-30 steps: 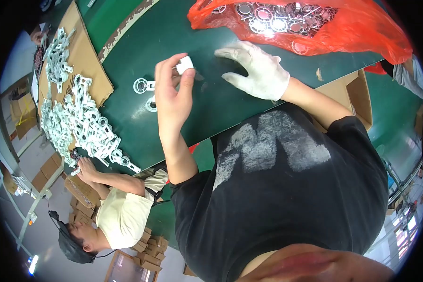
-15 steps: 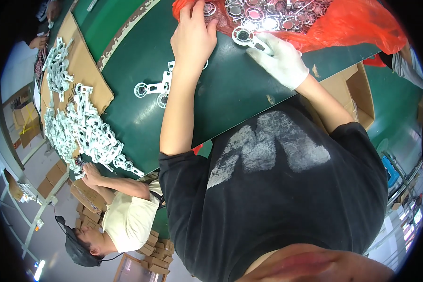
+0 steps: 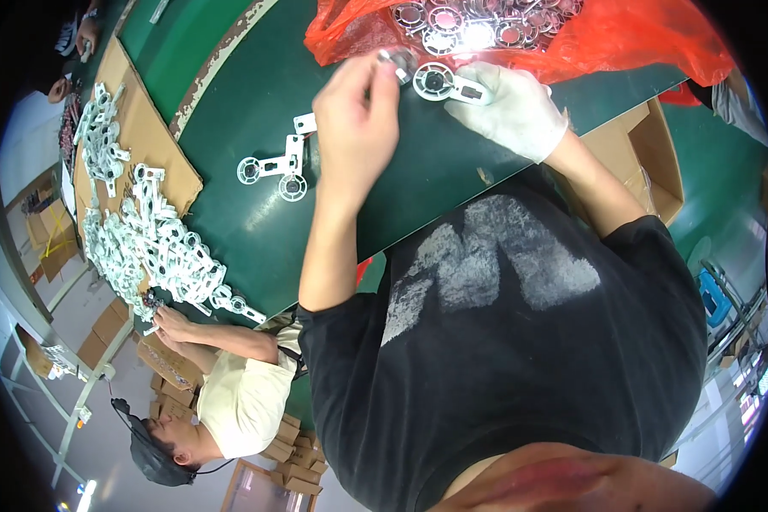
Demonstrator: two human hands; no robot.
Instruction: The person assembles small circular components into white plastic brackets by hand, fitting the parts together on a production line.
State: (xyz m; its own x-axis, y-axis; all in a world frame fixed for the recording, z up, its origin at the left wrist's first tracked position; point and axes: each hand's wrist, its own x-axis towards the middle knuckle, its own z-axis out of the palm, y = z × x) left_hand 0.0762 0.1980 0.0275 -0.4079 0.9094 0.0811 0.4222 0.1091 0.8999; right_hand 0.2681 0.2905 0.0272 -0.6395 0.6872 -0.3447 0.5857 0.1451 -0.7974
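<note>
My left hand, bare and somewhat blurred, is closed on a small shiny silver ring part. Just to its right, my white-gloved right hand grips a white plastic part with a spoked ring by its flat arm, ring pointing left. The two parts are close together; whether they touch I cannot tell. A few similar white parts lie on the green table left of my left wrist. Beyond my hands, many shiny silver rings sit in an open red plastic bag.
A large heap of white plastic parts lies at the left, partly on a cardboard sheet. A co-worker's hands work at its near end. An open cardboard box stands beyond the table edge on the right.
My left hand has come back from the red bag toward my right hand, now with a silver ring part in it. The white part's ring has shifted slightly left and nearer.
</note>
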